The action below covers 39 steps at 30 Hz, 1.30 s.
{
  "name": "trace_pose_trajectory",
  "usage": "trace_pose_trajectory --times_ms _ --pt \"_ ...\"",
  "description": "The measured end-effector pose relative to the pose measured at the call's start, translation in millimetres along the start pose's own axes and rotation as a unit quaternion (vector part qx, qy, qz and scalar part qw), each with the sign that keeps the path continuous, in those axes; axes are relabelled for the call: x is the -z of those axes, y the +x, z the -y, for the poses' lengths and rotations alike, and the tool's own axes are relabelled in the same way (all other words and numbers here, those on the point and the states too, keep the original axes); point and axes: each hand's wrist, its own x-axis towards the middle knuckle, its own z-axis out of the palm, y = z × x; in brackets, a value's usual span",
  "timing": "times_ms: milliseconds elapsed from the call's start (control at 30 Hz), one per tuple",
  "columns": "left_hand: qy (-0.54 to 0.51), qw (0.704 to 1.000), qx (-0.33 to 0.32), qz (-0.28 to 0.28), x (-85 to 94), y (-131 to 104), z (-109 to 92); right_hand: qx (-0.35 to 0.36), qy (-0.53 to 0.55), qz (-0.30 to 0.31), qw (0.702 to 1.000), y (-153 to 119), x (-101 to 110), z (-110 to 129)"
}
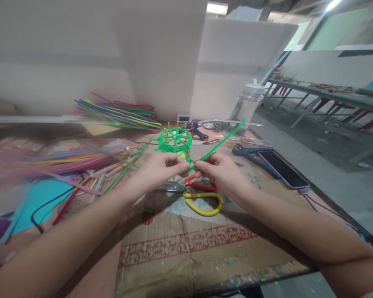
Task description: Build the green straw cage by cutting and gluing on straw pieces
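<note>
Between my hands runs a green pipe cleaner, its long end slanting up to the right. My left hand pinches near its lower end, and the fingers of my right hand are closed on it a little higher. Just beyond stands a green woven frame with several upright wooden sticks and green spokes across its top; my left hand partly hides its lower side. Below my hands lie scissors with yellow handles and a red-handled tool, partly covered.
Coloured pipe cleaners are heaped at the back left, with pink and yellow ones nearer. A clear bottle, blue-handled pliers and a phone stand or lie to the right. Cardboard covers the table front.
</note>
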Motion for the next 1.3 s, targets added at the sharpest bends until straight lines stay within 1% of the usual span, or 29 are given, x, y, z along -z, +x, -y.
trace_pose_trajectory --times_ms 67,167,267,367,433,533,633,767,867,967,1033,1100,1200,1300 --pt "0.026 1.000 -0.005 0.006 -0.9 -0.6 1.4 0.003 -0.009 -0.004 1.000 0.3 -0.6 -2.4" --pt "0.073 0.997 -0.025 0.008 -2.3 -1.7 2.8 -0.017 -0.034 0.002 0.999 1.0 -1.0 -6.3" --pt "0.118 0.993 -0.029 0.007 1.4 -1.7 2.3 -0.021 -0.058 0.008 0.998 3.2 -0.2 -10.3" --pt "0.213 0.977 -0.020 0.003 14.1 -1.4 4.1 -0.016 -0.044 -0.012 0.999 7.1 2.9 -12.2" --pt "0.283 0.959 -0.012 0.020 25.0 -1.8 9.2 -0.018 -0.030 -0.025 0.999 9.1 5.0 -11.2" --pt "0.324 0.946 -0.010 0.011 36.8 -3.4 18.4 -0.027 -0.032 -0.021 0.999 9.1 5.9 -7.7" --pt "0.321 0.947 -0.021 -0.001 37.2 -5.6 17.0 -0.031 -0.042 -0.010 0.999 6.8 4.4 -5.9" --pt "0.293 0.955 -0.041 0.036 25.1 -9.1 -4.4 -0.018 -0.052 0.007 0.998 3.0 2.5 -5.4" --pt "0.240 0.969 -0.051 0.044 15.7 -11.8 -17.7 -0.005 -0.065 0.020 0.998 -0.2 0.7 -2.8" --pt "0.183 0.981 -0.041 0.045 9.1 -13.4 -20.4 0.012 -0.049 0.028 0.998 -2.9 -1.3 0.9" --pt "0.158 0.986 -0.039 0.036 5.6 -13.7 -18.1 0.021 -0.030 0.030 0.999 -4.0 -2.0 2.2" --pt "0.153 0.987 -0.048 0.021 2.5 -13.7 -15.4 0.030 -0.020 0.029 0.999 -4.4 -1.6 2.3" --pt "0.174 0.982 -0.074 -0.019 -1.5 -14.4 -14.3 0.044 -0.019 0.032 0.998 -4.5 -0.1 0.9" --pt "0.192 0.974 -0.104 -0.059 -4.7 -16.6 -17.1 0.048 -0.014 0.049 0.998 -5.0 0.1 0.3"
